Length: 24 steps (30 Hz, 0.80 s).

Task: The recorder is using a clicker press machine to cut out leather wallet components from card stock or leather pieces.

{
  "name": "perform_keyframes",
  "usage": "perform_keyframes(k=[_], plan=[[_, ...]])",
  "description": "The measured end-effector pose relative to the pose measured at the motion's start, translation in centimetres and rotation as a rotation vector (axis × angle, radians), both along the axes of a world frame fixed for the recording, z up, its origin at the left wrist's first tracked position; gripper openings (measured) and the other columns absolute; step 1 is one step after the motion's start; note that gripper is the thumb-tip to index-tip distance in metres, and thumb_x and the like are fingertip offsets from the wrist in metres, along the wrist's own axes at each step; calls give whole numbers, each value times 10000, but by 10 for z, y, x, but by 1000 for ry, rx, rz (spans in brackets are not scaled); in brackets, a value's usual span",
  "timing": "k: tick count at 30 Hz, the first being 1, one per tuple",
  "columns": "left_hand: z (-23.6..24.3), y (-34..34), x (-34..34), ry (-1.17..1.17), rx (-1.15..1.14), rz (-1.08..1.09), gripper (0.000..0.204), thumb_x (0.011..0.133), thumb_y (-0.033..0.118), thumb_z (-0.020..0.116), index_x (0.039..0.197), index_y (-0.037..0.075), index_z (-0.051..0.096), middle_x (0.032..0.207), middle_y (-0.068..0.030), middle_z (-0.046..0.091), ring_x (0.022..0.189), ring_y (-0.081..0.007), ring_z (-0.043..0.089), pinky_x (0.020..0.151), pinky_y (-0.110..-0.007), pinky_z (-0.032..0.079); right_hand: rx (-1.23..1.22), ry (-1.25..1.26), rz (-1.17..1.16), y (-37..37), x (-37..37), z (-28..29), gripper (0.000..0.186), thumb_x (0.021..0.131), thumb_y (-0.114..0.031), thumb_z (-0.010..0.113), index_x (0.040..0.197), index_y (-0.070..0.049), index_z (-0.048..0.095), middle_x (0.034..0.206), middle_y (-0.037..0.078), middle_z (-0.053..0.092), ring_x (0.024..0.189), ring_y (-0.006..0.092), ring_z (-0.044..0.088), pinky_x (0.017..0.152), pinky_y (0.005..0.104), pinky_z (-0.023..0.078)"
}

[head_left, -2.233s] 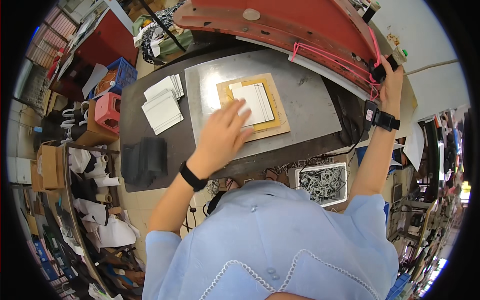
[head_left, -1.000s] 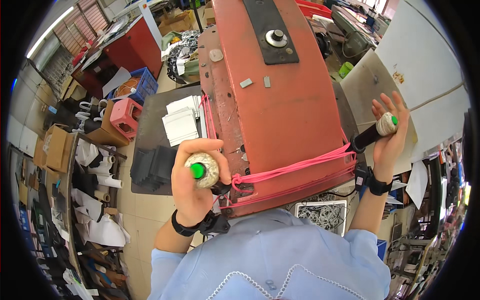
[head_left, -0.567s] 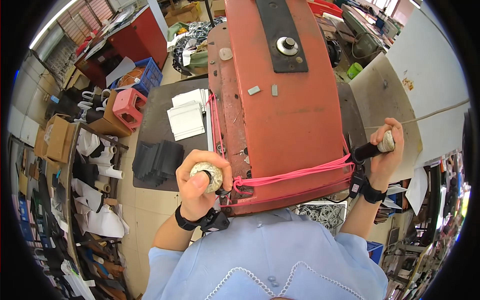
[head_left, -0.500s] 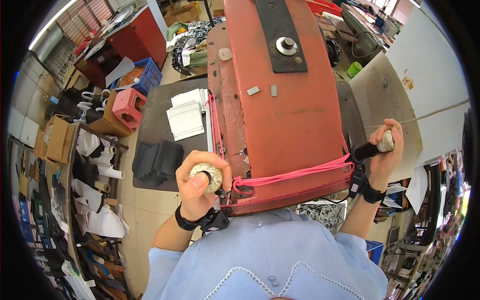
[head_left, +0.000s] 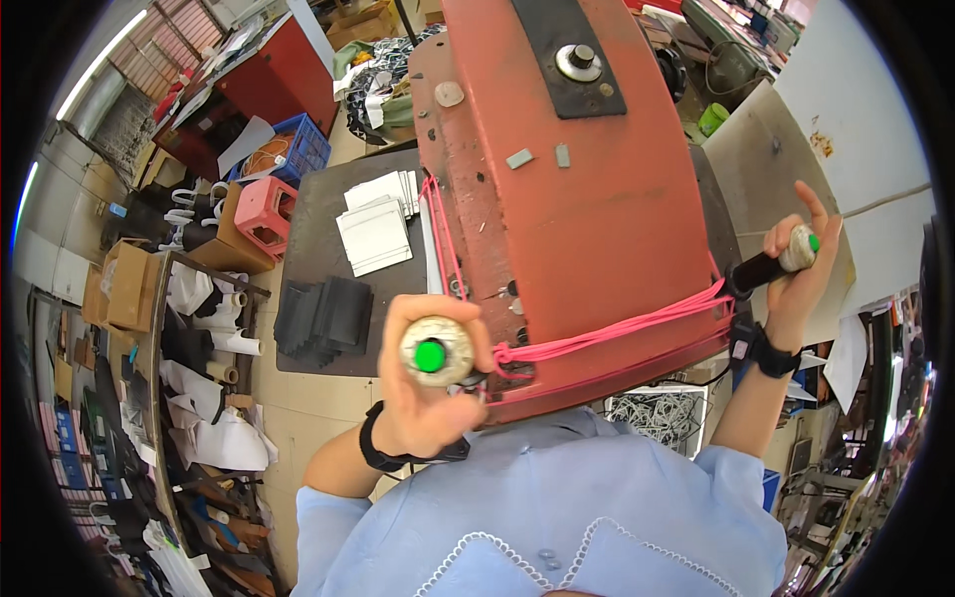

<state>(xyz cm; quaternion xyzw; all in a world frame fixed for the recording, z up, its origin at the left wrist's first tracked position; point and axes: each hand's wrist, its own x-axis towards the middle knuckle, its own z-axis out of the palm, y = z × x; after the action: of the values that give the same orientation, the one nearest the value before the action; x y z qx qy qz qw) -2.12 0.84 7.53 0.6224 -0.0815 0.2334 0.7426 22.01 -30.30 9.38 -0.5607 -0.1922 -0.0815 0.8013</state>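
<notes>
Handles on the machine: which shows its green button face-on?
The handle in the left hand: its green button forms a full circle; the handle in the right hand appears side-on.

Green-buttoned, pale-wrapped left handle (head_left: 455, 343), end-on, and matching right handle (head_left: 760, 273), aslant, beside red press (head_left: 597, 229).

- Machine (head_left: 607, 229): brick red, scuffed with darker marks
- Strip (head_left: 542, 20) on top: black, its knob (head_left: 580, 62) silver and black
- Left handle (head_left: 438, 331): mottled cream around a bright green button (head_left: 430, 355)
- Right handle (head_left: 758, 273): black, with a cream end and green tip
- Cord (head_left: 627, 328): vivid pink
- Table (head_left: 328, 189): dark brown-grey
- Cards (head_left: 373, 237): white, thin dark lines along one edge
- Sheets (head_left: 323, 316): black
- Shirt (head_left: 458, 507): pale blue, edged in white scallops
- Wristband (head_left: 776, 358): black
- Stool (head_left: 261, 207): pink
- Crate (head_left: 310, 149): blue
- Carton (head_left: 129, 289): brown
- Floor tiles (head_left: 298, 403): beige
</notes>
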Motion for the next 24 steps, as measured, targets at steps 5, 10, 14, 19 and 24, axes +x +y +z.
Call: perform_keyframes(k=[5, 10, 14, 19, 24], plan=[[5, -27, 31, -184, 299, -207, 966, 764, 107, 838, 1492, -9, 213, 1179, -187, 566, 1027, -225, 596, 886, -341, 490, -151, -45, -155, -48, 54, 3, 584, 1068, -462, 423, 1331, 48, 528, 867, 76, 632, 848, 163, 577, 799, 286, 449], [2, -53, 69, -199, 616, -257, 1058, 783, 82, 828, 1580, 23, 136, 1499, -196, 429, 1284, -342, 527, 1048, -402, 440, -460, -293, -805, -45, 49, 7, 474, 1070, -360, 457, 1337, 13, 575, 1366, 127, 567, 1277, 223, 509, 1115, 355, 340], [-38, -44, 78, -90, 770, -227, 693, 819, 108, 781, 1441, 62, 478, 1473, -189, 466, 1303, -367, 503, 1080, -423, 414, -343, -178, -231, -14, -15, -8, 598, 1080, -482, 341, 1343, 12, 552, 1338, 164, 594, 1266, 243, 533, 1114, 365, 352], [-77, 10, 84, 158, 1019, -129, 380, 893, 165, 716, 1243, 51, 622, 1355, -156, 571, 1220, -367, 553, 1026, -421, 453, 53, -19, 363, 16, -51, -34, 802, 1035, -648, 231, 1242, 46, 576, 1001, 119, 678, 943, 211, 627, 865, 324, 471], [-88, 12, 109, 39, 1262, 45, 392, 871, 217, 739, 1196, 35, 618, 1311, -168, 592, 1184, -357, 572, 971, -422, 478, 71, -7, -155, -1, -15, -37, 660, 1087, -530, 252, 1220, 30, 576, 1008, 104, 653, 933, 194, 605, 862, 317, 464]])
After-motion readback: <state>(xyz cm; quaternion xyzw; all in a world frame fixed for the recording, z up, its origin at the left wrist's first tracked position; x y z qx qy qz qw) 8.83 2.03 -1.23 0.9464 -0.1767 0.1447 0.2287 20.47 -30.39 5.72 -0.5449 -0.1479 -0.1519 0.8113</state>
